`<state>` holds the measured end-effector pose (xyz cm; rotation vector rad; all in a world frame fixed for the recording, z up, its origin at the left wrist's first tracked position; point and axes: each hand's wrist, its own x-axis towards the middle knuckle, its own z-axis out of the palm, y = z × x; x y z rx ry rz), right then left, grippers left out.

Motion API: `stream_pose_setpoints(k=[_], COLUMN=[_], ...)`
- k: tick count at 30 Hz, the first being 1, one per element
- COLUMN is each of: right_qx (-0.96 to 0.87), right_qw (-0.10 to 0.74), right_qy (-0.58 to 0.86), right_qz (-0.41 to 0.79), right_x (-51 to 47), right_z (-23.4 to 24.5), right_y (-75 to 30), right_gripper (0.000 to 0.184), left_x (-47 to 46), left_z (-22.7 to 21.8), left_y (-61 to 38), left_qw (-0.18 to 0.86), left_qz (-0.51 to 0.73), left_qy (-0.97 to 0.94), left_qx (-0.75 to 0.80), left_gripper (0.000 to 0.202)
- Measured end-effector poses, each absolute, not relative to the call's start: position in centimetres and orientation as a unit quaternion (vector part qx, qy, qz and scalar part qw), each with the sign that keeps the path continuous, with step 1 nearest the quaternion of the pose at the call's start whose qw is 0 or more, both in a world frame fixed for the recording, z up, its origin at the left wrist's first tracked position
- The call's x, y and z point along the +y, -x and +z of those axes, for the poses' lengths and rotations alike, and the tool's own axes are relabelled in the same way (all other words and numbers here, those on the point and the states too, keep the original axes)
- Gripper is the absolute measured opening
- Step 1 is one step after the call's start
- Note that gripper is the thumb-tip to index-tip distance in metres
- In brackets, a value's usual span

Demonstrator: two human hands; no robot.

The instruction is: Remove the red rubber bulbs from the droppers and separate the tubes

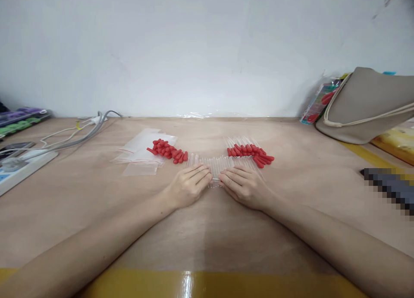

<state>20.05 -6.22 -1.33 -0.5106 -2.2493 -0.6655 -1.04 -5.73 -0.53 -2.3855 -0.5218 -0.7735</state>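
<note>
A row of thin clear dropper tubes lies side by side on the table in front of me. My left hand is at the row's left near end, fingers pressed together and curled. Mirroring it, my right hand is closed at the right side. A short stretch of clear tube shows crosswise between the fingertips of both hands; its ends are hidden. Red rubber bulbs are heaped beyond my left hand. Beyond my right hand lie droppers with red bulbs on their near ends.
Clear zip bags lie under and beside the loose bulbs. At left are a white power strip, grey cables and a phone. A beige bag, a colourful packet and a pixelated dark object are at right.
</note>
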Motion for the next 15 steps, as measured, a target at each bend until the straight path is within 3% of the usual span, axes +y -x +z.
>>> stream_pose_setpoints(k=[7,11,15], right_qx=[-0.875,-0.823,-0.762], right_qw=[0.371,0.441,0.441], right_qy=[0.203,0.317,0.464], right_qz=[-0.236,-0.169,-0.097], right_x=[-5.8,-5.0,-3.2], right_z=[-1.7,-0.6,0.4], right_y=[-22.1,-24.0,-26.8], right_gripper=[0.021,0.016,0.019], left_x=[-5.4,-4.7,-3.9], left_z=[-0.7,-0.8,-0.9], left_y=[2.8,4.2,4.0], left_qw=[0.252,0.234,0.205], left_qz=[-0.332,-0.360,-0.335], left_qy=[0.879,0.844,0.832], left_qx=[-0.232,-0.321,-0.391], left_gripper=[0.011,0.013,0.029])
